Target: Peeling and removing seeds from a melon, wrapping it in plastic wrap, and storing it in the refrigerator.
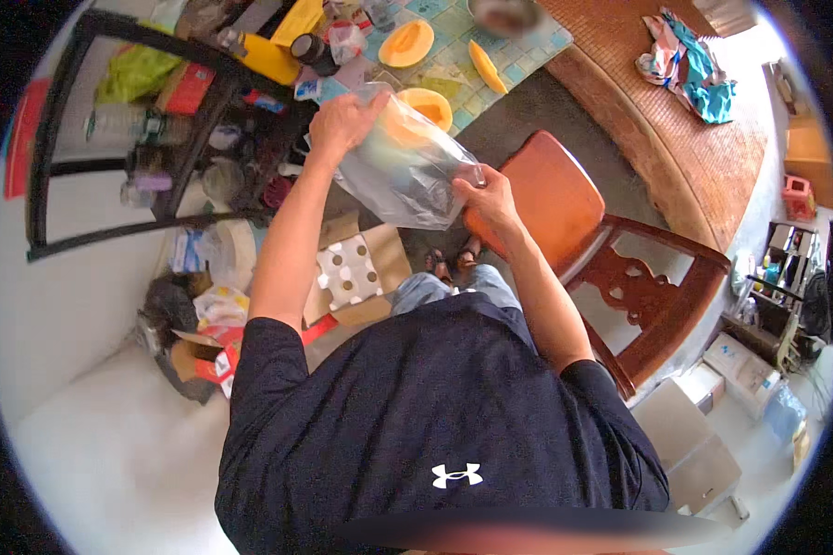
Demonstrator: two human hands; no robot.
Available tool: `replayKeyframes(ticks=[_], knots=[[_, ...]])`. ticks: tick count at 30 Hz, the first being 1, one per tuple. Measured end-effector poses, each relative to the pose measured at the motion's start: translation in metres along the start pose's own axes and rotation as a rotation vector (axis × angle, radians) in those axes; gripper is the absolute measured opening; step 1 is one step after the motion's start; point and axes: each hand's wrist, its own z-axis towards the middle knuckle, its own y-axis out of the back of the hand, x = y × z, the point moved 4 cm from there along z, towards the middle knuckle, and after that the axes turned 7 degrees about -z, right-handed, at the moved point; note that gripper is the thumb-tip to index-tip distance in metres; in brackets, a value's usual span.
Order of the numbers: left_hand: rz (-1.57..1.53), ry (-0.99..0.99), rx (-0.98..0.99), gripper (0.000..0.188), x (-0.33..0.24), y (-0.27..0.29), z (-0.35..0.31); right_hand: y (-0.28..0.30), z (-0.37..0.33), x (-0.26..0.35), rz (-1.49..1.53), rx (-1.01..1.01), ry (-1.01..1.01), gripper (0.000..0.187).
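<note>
A clear plastic bag (pixel 403 190) is stretched between my two hands in front of the table's near edge. My left hand (pixel 341 127) is closed on its upper left part, and my right hand (pixel 489 197) grips its right end. Through the film an orange-yellow patch shows; whether it lies in the bag or behind it, I cannot tell. Just past the bag lies a cut orange-fleshed melon piece (pixel 432 104), partly covered by the film. Farther back on the tiled tabletop (pixel 518 79) are a melon half (pixel 405 43) and a long melon slice (pixel 487 67).
A wooden chair (pixel 551 199) stands close to my right hand. At the left is a black-framed shelf (pixel 111 166) with jars and packages. An open carton (pixel 356 268) sits on the floor below my left arm. Crumpled cloth (pixel 690 69) lies on the curved brown surface.
</note>
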Motion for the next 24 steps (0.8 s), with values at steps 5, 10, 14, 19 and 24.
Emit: replayKeyframes(ticks=[5,10,14,19,24], knots=[[0.147,-0.053,0.028,0.073,-0.010,-0.018,0.063,-0.012,0.043,-0.030,0.177,-0.050,-0.158,0.018],[0.154,-0.162,0.045,0.073,-0.004,-0.059,0.122,-0.031,0.072,-0.061,0.372,-0.159,-0.301,0.015],[0.160,-0.150,0.204,0.075,0.003,-0.087,0.154,-0.049,0.101,-0.082,0.369,-0.145,-0.364,0.031],[0.134,-0.206,0.117,0.073,0.020,-0.104,0.188,-0.079,0.109,-0.084,0.536,-0.166,-0.401,0.040],[0.125,-0.183,0.206,0.072,0.016,-0.110,0.199,-0.094,0.126,-0.090,0.611,-0.211,-0.273,0.043]])
